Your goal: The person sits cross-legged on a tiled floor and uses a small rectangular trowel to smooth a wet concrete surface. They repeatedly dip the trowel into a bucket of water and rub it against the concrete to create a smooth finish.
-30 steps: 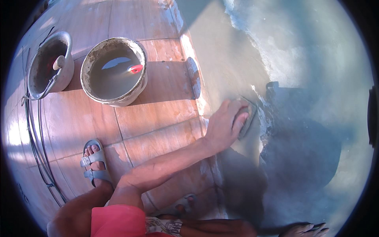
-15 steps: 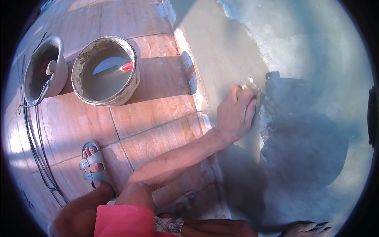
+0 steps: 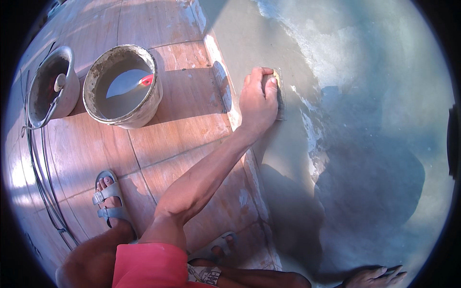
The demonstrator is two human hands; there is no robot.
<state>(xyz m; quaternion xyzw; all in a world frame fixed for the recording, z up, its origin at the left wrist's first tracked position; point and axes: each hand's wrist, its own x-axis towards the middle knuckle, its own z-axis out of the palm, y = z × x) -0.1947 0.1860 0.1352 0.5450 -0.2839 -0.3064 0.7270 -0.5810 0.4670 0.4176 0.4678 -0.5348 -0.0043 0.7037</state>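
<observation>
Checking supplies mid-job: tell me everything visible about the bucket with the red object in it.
The round, off-white, plastic-looking bucket stands upright on the tiles, right of a handled pail. Dried residue coats its rim and inner wall. Murky liquid inside, below the rim, mirrors a bright patch; a red object pokes out near the right rim, its lower end hidden. No hand touches it.

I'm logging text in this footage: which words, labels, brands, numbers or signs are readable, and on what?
No text is readable.
Patterned shorts: possible lettering, too small and blurred to read.
Float in the left hand: none visible.
Left bucket, right bucket: none visible.
</observation>
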